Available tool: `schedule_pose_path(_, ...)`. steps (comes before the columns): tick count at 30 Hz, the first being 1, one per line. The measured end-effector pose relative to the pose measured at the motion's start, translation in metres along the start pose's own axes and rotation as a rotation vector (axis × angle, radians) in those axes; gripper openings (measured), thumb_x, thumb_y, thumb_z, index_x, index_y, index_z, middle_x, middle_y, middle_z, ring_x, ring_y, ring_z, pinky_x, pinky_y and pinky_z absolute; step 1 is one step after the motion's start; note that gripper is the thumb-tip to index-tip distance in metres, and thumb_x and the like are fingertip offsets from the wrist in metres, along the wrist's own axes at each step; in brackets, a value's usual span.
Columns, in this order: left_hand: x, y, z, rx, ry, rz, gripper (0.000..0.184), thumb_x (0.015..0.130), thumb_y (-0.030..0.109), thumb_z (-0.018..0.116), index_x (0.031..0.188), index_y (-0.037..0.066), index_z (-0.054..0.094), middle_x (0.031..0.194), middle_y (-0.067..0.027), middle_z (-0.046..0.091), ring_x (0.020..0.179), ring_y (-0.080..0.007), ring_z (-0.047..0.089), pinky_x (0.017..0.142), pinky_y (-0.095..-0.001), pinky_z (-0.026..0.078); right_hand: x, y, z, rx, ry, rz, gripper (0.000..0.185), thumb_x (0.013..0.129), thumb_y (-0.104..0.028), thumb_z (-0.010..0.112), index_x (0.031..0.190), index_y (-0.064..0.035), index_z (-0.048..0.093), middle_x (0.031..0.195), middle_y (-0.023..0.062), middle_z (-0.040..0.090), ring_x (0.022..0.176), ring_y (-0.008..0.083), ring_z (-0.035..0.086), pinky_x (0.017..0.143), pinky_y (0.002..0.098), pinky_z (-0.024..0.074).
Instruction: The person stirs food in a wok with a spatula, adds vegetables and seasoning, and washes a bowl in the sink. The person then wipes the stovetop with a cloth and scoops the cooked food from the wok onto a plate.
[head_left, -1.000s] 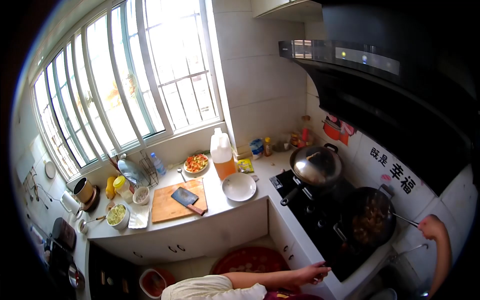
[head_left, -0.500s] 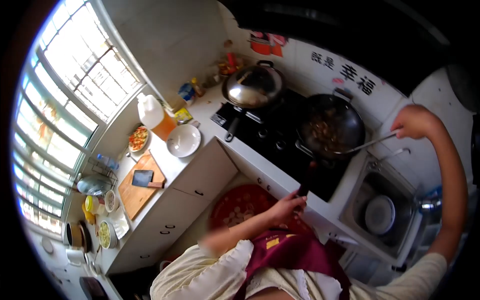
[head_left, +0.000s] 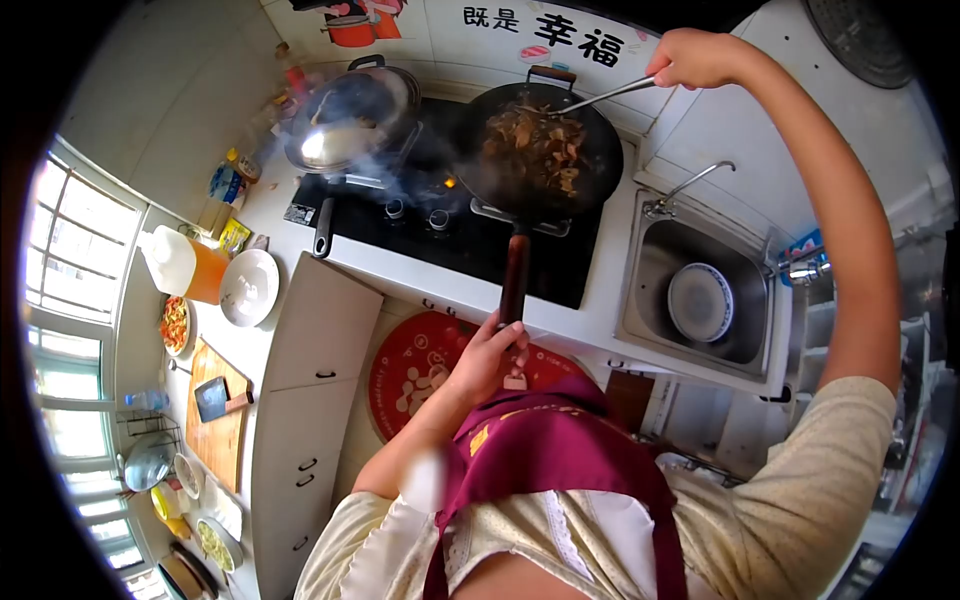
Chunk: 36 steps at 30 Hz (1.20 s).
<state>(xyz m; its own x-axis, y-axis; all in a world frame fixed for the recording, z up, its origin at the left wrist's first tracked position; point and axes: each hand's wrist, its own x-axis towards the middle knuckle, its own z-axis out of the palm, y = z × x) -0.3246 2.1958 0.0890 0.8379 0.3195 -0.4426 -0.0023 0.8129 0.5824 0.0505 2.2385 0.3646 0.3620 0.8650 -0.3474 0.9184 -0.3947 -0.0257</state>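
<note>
My left hand [head_left: 488, 355] is closed round the dark wooden handle of a black wok [head_left: 598, 178] on the right burner. Browned sliced food [head_left: 535, 150] fills the middle of the wok, with thin steam about it. High at the right, my right hand [head_left: 697, 60] grips the end of a long-handled metal spatula [head_left: 612, 95]. The spatula reaches down to the food at the wok's far side, and its head is mostly hidden there. On the left burner sits a pan with a shiny domed lid [head_left: 345, 125].
A steel sink [head_left: 735, 355] with a bowl [head_left: 700, 302] lies right of the stove. Along the left counter stand a jug of orange liquid [head_left: 190, 265], a white bowl [head_left: 249, 288] and a cutting board [head_left: 218, 440] with a cleaver [head_left: 213, 398]. A red round mat [head_left: 400, 355] lies below.
The view has swung toward the stove. The spatula has gone from the wok's near side to its far side. Steam and an orange flame now show by the burners. My left hand keeps the wok's handle.
</note>
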Motion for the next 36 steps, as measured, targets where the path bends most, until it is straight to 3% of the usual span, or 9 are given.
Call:
schedule_pose_path(3,0.0,0.001,0.001,0.016,-0.003,-0.007,0.014,0.094,0.019,0.05,0.103,0.013,0.042,0.079,-0.0015,0.048,0.064,-0.0132,0.049,0.053,-0.0256,0.038,0.044,0.004,0.039,-0.403,0.099,-0.309,0.025,0.082,-0.02,0.062,0.101,-0.004,0.066,0.088,0.0133,0.066,0.079,0.0284,0.062,0.072,0.0395,0.0485)
schedule_pose_path(8,-0.001,0.005,0.0,0.048,0.001,-0.03,0.013,0.094,0.019,0.049,0.102,0.013,0.042,0.079,-0.0013,0.048,0.065,-0.013,0.048,0.054,-0.0254,0.037,-0.002,-0.029,0.072,-0.351,0.09,-0.208,0.027,0.081,-0.022,0.063,0.106,-0.0109,0.064,0.099,0.0117,0.064,0.101,0.0298,0.057,0.085,0.0411,0.0458)
schedule_pose_path(17,0.008,0.009,-0.03,0.215,-0.03,-0.022,0.036,0.096,0.031,0.048,0.125,0.009,0.048,0.097,-0.0055,0.058,0.07,-0.0143,0.056,0.06,-0.0251,0.047,-0.028,-0.021,0.04,-0.729,0.024,-0.163,0.018,0.072,-0.011,0.067,0.09,-0.0131,0.069,0.079,0.0099,0.065,0.082,0.0303,0.062,0.071,0.0411,0.0485)
schedule_pose_path(21,0.065,0.045,-0.091,1.01,0.387,0.258,0.043,0.091,0.03,0.056,0.126,0.007,0.05,0.118,-0.0115,0.058,0.086,-0.0186,0.063,0.071,-0.0339,0.052,-0.021,-0.031,0.059,-0.644,0.24,-0.295,0.018,0.075,-0.013,0.065,0.093,-0.0126,0.069,0.076,0.0113,0.063,0.082,0.0312,0.061,0.072,0.0421,0.0472)
schedule_pose_path(23,0.117,0.051,-0.161,1.54,0.531,0.862,0.049,0.086,0.025,0.06,0.131,0.011,0.047,0.128,-0.0116,0.052,0.093,-0.0291,0.063,0.073,-0.0386,0.052,-0.04,-0.023,0.048,-0.569,0.38,-0.423,0.019,0.077,-0.014,0.063,0.095,-0.0113,0.069,0.078,0.0118,0.064,0.083,0.0314,0.061,0.073,0.0415,0.0473)
schedule_pose_path(27,0.142,0.103,-0.153,1.897,0.57,0.293,0.061,0.085,0.016,0.058,0.14,0.024,0.033,0.146,-0.0059,0.032,0.101,-0.0327,0.06,0.077,-0.0421,0.052,-0.069,-0.034,0.028,-0.439,0.047,-0.222,0.019,0.081,-0.017,0.059,0.097,-0.0096,0.068,0.085,0.0113,0.065,0.084,0.0299,0.061,0.074,0.0396,0.0476)
schedule_pose_path(32,0.181,0.122,-0.161,2.061,0.522,0.299,0.036,0.087,0.017,0.055,0.123,0.021,0.054,0.118,-0.0087,0.051,0.093,-0.0317,0.062,0.073,-0.0408,0.052,-0.034,-0.05,0.069,-0.104,-0.043,-0.312,0.028,0.084,-0.018,0.057,0.107,-0.0033,0.063,0.099,0.0155,0.065,0.093,0.0322,0.06,0.084,0.0395,0.0452)
schedule_pose_path(34,0.184,0.127,-0.16,2.109,0.514,0.338,0.024,0.084,0.023,0.06,0.107,0.016,0.058,0.112,-0.0103,0.055,0.09,-0.0322,0.063,0.07,-0.0411,0.052,0.009,-0.024,0.109,-0.103,0.208,-0.392,0.026,0.087,-0.025,0.055,0.105,-0.0091,0.065,0.079,0.0079,0.064,0.072,0.0237,0.06,0.064,0.0362,0.0468)
schedule_pose_path(36,0.186,0.129,-0.159,2.119,0.522,0.352,0.027,0.081,0.029,0.064,0.101,0.011,0.058,0.109,-0.0117,0.056,0.087,-0.032,0.064,0.067,-0.0413,0.053,0.017,-0.013,0.092,0.161,-0.009,-0.029,0.026,0.088,-0.028,0.054,0.105,-0.0108,0.065,0.07,0.0039,0.058,0.059,0.0171,0.051,0.053,0.0324,0.0411)
